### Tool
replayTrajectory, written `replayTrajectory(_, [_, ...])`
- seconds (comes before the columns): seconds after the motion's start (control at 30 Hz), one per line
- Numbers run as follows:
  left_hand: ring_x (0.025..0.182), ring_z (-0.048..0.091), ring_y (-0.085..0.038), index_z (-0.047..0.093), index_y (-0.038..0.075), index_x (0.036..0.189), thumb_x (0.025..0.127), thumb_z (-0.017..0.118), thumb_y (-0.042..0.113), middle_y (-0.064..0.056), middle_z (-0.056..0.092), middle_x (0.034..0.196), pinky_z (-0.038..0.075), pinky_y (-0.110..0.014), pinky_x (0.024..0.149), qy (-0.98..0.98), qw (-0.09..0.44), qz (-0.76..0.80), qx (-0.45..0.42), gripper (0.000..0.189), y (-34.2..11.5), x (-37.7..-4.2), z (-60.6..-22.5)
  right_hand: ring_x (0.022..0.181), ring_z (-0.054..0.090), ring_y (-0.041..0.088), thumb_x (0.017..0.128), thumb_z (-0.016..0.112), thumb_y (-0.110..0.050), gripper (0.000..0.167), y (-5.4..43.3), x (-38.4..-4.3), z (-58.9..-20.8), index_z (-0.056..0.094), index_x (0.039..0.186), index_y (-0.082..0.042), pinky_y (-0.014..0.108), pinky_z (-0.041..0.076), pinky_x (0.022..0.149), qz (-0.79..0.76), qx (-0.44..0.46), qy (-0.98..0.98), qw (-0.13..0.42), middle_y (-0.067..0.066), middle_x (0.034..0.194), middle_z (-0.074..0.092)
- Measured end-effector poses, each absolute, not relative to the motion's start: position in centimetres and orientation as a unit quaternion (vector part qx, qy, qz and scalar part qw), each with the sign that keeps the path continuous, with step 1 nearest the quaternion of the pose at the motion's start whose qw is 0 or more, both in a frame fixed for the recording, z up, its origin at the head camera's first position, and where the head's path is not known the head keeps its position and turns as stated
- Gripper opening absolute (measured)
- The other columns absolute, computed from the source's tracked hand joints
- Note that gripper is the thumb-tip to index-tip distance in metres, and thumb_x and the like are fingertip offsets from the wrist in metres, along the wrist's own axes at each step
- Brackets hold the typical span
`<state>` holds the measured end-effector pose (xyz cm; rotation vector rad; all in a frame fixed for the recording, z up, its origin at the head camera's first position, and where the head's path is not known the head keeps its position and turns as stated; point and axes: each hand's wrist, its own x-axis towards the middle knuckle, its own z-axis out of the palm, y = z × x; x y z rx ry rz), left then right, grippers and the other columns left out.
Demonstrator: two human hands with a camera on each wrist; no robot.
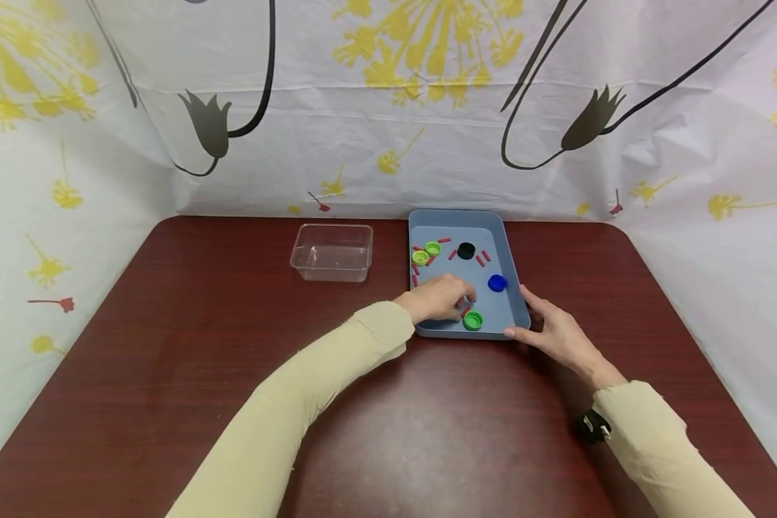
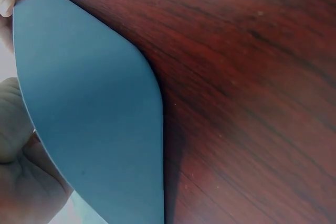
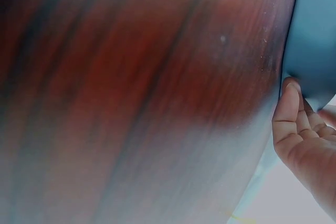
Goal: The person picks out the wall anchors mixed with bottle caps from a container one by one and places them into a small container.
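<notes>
A shallow blue-grey tray [image 1: 440,333] lies on the dark red-brown table. My left hand [image 1: 439,296] reaches over its left wall, with bent fingers low inside near a red stick [image 1: 466,311] and a green bottle cap [image 1: 473,321]. Whether those fingers pinch anything I cannot tell; the tray wall hides the tips in the left wrist view. With thumb on the front edge and fingers along the right side, my right hand [image 1: 560,334] grips the tray's near right corner. A blue cap [image 1: 497,283], a black cap [image 1: 466,250] and two yellow-green caps [image 1: 433,248] lie inside among several red sticks.
A clear plastic container [image 1: 332,275] stands left of the tray, toward the back of the table [image 1: 362,432]. Behind the table hangs a white cloth [image 1: 388,115] with yellow and grey flower prints.
</notes>
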<state>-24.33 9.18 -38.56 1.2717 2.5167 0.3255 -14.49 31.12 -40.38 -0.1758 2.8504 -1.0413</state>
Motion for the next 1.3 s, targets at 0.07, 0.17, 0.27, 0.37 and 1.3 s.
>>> replayTrajectory(0.07, [0.093,0.057,-0.009,0.061,0.013,0.122,0.087,0.068,0.015,-0.002,0.063,0.105,0.047,-0.021,0.078,0.877,0.151,0.112,0.443,0.036,9.2,-24.3,-38.6,0.119,0.05,0.042,0.084,0.069,-0.038,0.092,31.0,-14.5,-40.4,0.015,0.149,-0.001,0.053,0.042,0.094,-0.342,-0.06,0.937,0.05,0.03,0.142,0.036])
replayTrajectory(0.17, [0.095,0.057,-0.01,0.062,0.014,0.12,0.087,0.067,0.015,-0.002,0.064,0.107,0.047,-0.021,0.079,0.877,0.146,0.109,0.445,0.033,9.1,-24.2,-38.7,0.119,0.05,0.041,0.084,0.069,-0.038,0.093,30.9,-14.6,-40.5,0.015,0.149,-0.001,0.053,0.042,0.094,-0.341,-0.061,0.937,0.052,0.03,0.142,0.037])
replayTrajectory(0.27, [0.094,0.058,-0.01,0.064,0.014,0.115,0.087,0.067,0.014,-0.001,0.064,0.105,0.047,-0.02,0.079,0.877,0.136,0.107,0.448,0.028,9.0,-24.2,-39.0,0.118,0.051,0.041,0.084,0.069,-0.038,0.093,30.7,-14.6,-40.5,0.015,0.149,-0.001,0.053,0.042,0.095,-0.344,-0.061,0.936,0.053,0.03,0.142,0.037])
replayTrajectory(0.37, [0.091,0.057,-0.01,0.066,0.014,0.107,0.087,0.068,0.013,0.0,0.065,0.101,0.046,-0.02,0.078,0.877,0.124,0.104,0.452,0.021,8.9,-24.2,-39.2,0.118,0.05,0.041,0.083,0.07,-0.039,0.093,30.6,-14.7,-40.5,0.015,0.149,-0.001,0.054,0.041,0.095,-0.344,-0.063,0.935,0.053,0.03,0.142,0.037])
replayTrajectory(1.3, [0.095,0.058,-0.012,0.067,0.009,0.111,0.089,0.066,0.021,-0.002,0.066,0.107,0.046,-0.023,0.082,0.902,0.049,0.153,0.4,0.025,6.7,-25.5,-36.5,0.119,0.049,0.043,0.084,0.07,-0.037,0.093,31.1,-14.6,-40.4,0.013,0.15,-0.002,0.054,0.038,0.096,-0.339,-0.065,0.937,0.056,0.031,0.142,0.036])
